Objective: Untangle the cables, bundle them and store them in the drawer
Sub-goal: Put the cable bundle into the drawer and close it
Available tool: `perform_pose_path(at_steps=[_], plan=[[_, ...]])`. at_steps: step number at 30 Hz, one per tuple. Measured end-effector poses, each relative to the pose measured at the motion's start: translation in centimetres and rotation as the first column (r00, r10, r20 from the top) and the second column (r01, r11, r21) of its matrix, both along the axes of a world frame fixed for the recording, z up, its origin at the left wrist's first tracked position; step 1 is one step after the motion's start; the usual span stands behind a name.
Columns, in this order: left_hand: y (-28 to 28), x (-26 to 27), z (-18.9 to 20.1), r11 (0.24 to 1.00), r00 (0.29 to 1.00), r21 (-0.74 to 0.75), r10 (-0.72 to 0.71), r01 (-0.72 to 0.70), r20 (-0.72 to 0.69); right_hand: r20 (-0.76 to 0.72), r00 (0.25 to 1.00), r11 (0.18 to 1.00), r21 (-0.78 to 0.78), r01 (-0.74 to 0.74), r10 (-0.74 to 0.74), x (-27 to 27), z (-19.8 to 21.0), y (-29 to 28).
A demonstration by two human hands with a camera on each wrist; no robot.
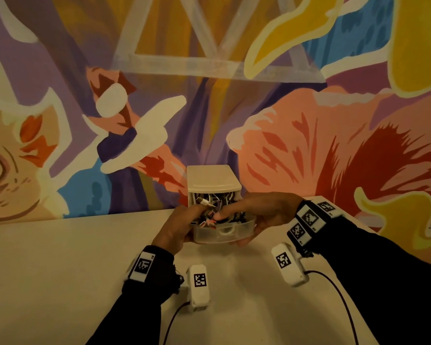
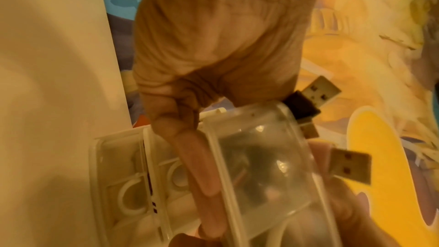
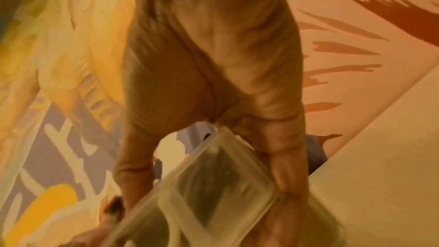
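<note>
Painted across the wall (image 1: pixel 309 145) behind your surface (image 1: pixel 60 257) is a bright mural of orange, purple, yellow and blue shapes. Between your two hands sits a clear plastic drawer (image 1: pixel 224 231), pulled out from the top of a small white drawer unit (image 1: pixel 213 180) that stands just beyond your fingers, against the wall. Your left hand (image 1: pixel 177 230) grips the drawer's left end: the left wrist view shows your fingers (image 2: pixel 202 166) curled along its underside, and the thumb lies on top over the contents. Your right hand (image 1: pixel 261 210) grips the right end the same way, fingers (image 3: pixel 282 174) wrapped under the clear wall, thumb reaching over the rim toward your left hand. The cables (image 1: pixel 214 212) lie heaped in the drawer between your thumbs, a mix of white and dark cords piled above the rim and reaching back into the unit's opening. Several USB plugs (image 2: pixel 320 91) poke out past the drawer's edge beside your left palm. The right wrist view is blurred, so the contents there are unclear. Whether the cables are bundled cannot be told
</note>
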State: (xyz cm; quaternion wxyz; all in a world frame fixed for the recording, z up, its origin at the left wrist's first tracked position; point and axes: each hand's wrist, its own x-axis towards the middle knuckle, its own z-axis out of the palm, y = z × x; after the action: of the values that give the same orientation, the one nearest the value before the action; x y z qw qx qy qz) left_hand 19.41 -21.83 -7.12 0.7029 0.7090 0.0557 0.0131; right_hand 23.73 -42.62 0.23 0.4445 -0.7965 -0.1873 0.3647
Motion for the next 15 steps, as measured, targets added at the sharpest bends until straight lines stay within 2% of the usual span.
perform_pose_path(at_steps=[4, 7, 10, 13, 15], plan=[[0.2, -0.4, 0.5, 0.998, 0.998, -0.009, -0.055, 0.055, -0.021, 0.032, 0.991, 0.992, 0.021, 0.126, -0.126, 0.1, -0.3, 0.3], [0.7, -1.4, 1.8, 0.975, 0.983, -0.139, -0.18, 0.173, -0.04, 0.036, 0.978, 0.978, 0.031, 0.205, -0.206, 0.8, -0.8, -0.4], [1.8, -2.0, 2.1, 0.925, 0.962, -0.281, -0.273, 0.256, -0.024, 0.005, 0.985, 0.985, 0.029, 0.171, -0.171, 0.9, -0.6, -1.0], [2.7, -1.6, 1.4, 0.913, 0.956, -0.31, -0.291, 0.265, -0.042, -0.142, 0.988, 0.984, 0.156, 0.082, -0.06, 0.9, 0.0, -1.6], [2.8, -1.3, 1.2, 0.91, 0.95, -0.305, -0.309, 0.281, -0.047, -0.167, 0.986, 0.983, 0.179, 0.037, -0.007, 0.7, 0.1, -1.6]])
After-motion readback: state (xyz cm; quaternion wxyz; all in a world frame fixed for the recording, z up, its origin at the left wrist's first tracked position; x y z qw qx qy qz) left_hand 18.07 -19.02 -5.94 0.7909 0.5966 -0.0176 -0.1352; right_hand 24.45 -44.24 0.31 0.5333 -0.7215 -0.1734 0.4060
